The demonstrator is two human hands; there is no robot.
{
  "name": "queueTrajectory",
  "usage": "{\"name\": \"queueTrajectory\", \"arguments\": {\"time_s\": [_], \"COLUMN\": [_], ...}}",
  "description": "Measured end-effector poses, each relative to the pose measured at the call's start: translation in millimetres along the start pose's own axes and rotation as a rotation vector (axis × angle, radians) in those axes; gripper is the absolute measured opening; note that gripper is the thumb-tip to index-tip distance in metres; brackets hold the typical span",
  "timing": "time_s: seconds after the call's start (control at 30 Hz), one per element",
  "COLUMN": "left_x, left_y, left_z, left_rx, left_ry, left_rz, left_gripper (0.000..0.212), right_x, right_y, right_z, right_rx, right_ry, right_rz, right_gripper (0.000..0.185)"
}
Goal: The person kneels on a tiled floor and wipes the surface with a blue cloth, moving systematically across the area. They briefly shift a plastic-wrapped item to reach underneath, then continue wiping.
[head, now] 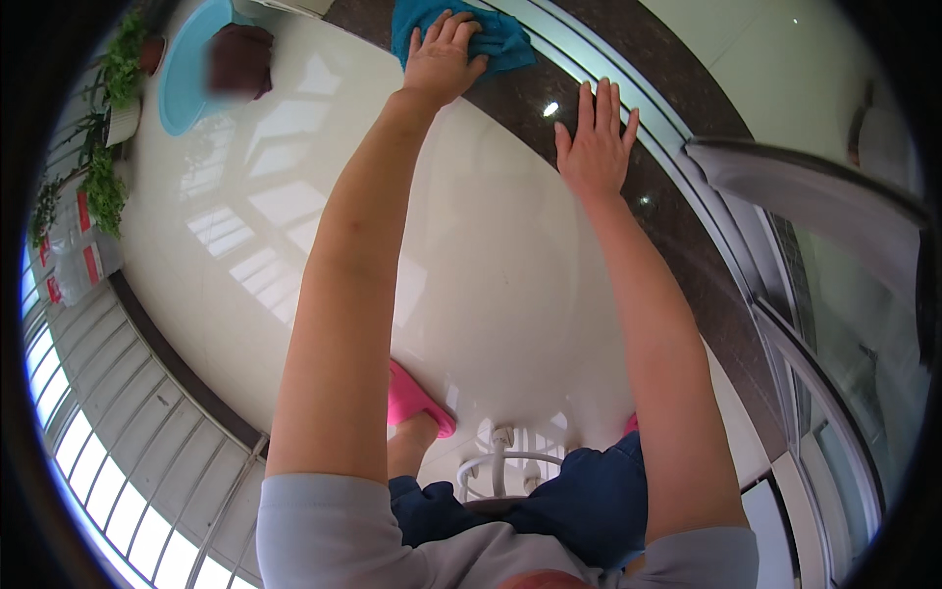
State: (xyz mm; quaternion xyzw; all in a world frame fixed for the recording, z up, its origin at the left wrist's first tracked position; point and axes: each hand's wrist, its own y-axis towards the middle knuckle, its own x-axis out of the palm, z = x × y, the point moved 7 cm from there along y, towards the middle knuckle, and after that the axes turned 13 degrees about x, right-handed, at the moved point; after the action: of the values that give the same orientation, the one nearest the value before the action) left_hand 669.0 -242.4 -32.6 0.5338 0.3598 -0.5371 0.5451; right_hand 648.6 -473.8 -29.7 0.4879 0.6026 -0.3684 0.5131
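Note:
My left hand (443, 62) presses down on a crumpled blue cloth (508, 46), its fingers spread over the fabric. Under the cloth run the dark stone threshold (508, 110) and the edge of a metal sliding-door track (625, 88). My right hand (597, 140) lies palm down on the dark stone, fingers stretched out and nothing in its grip. Its fingertips reach to the side of the track. The cloth is to the left of this hand, apart from it.
A light blue basin (176, 81) with a dark brown cloth (246, 62) over its side stands on the glossy tiled floor (508, 243). Potted plants (107, 184) line the far left, near a barred railing (147, 420). Glass sliding doors (831, 243) rise at right. Below me is a wheeled stool base (500, 464).

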Motion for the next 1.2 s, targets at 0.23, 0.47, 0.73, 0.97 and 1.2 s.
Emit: {"name": "queueTrajectory", "arguments": {"time_s": [0.23,0.47,0.73,0.97,1.2], "left_x": [-4,7,1,-13,-34], "left_y": [12,25,25,-11,-39], "left_z": [-83,-177,-174,-7,-103], "left_rx": [-0.083,-0.116,-0.333,0.071,-0.210], "left_ry": [0.039,0.107,0.186,0.024,0.252], "left_rz": [0.024,0.099,-0.010,-0.012,0.151], "left_gripper": [0.054,0.072,0.071,0.060,0.060], "right_x": [-2,-3,-1,-3,-7], "right_y": [4,6,5,6,7], "right_z": [-3,-4,-2,1,-9], "right_rx": [0.011,0.014,0.026,0.019,-0.006], "right_ry": [-0.055,-0.025,0.005,0.003,0.035], "right_rz": [-0.057,-0.070,-0.082,-0.043,0.018], "right_gripper": [0.067,0.070,0.068,0.068,0.067]}}
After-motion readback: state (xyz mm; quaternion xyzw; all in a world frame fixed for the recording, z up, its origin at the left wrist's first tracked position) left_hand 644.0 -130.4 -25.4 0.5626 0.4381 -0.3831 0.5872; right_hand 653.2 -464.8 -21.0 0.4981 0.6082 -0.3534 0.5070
